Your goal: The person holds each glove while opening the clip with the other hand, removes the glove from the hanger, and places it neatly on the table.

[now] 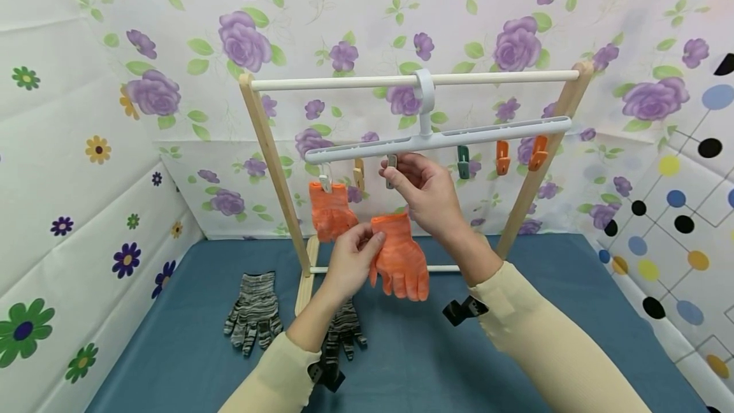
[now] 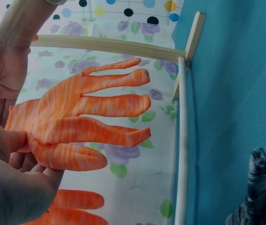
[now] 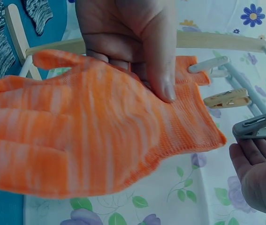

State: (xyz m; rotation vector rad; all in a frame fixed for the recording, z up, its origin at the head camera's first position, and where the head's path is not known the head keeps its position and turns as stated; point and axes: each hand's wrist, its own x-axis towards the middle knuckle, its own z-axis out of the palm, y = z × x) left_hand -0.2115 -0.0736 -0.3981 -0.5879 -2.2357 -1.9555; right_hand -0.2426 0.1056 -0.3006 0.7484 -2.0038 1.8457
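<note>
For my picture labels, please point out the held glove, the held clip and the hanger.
Held glove (image 1: 400, 253), head view, below its cuff.
Held clip (image 3: 250, 128), right wrist view, its body.
Hanger (image 1: 441, 140), head view, its long bar.

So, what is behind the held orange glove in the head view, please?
Around the orange glove, the floral backdrop, lower white bar and blue surface show; whatever sits directly behind it is covered.

streaked orange glove (image 2: 72, 117) in left fingers (image 2: 48, 181), white rod (image 2: 183, 140) beyond
</note>
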